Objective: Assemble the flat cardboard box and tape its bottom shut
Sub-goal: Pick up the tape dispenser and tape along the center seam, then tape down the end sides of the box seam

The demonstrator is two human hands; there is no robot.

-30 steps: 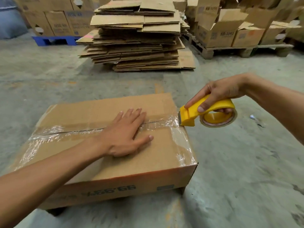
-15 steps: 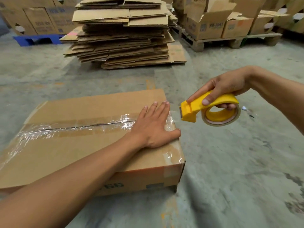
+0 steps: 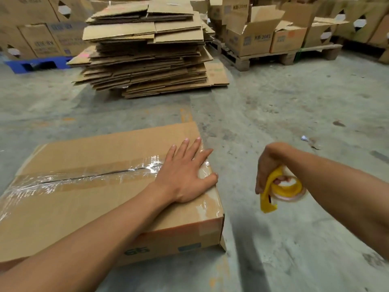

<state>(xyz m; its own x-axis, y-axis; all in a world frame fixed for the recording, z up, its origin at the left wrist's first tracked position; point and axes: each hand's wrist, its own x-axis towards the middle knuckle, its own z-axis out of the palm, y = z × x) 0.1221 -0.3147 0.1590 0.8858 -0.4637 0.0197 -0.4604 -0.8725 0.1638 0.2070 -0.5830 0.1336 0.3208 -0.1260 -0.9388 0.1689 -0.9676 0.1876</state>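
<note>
A brown cardboard box [image 3: 88,207] lies upside down on the concrete floor, with its flaps closed. Clear tape [image 3: 84,178] runs along the centre seam and down over the right edge. My left hand [image 3: 185,173] lies flat on the box's right end, fingers spread, thumb hooked over the taped edge. My right hand [image 3: 271,167] hangs to the right of the box, clear of it, gripping a yellow tape dispenser [image 3: 277,191] that points downward with a roll of clear tape in it.
A tall stack of flattened cartons [image 3: 145,49] sits on the floor ahead. A wooden pallet [image 3: 280,56] with open boxes stands at the back right. A blue pallet [image 3: 35,64] with cartons is at the back left. A small scrap [image 3: 304,138] lies on the floor.
My right hand has pulled the dispenser away from the box's right edge, lowered it and turned it downward. My left hand has slid right along the seam to the box's end.
</note>
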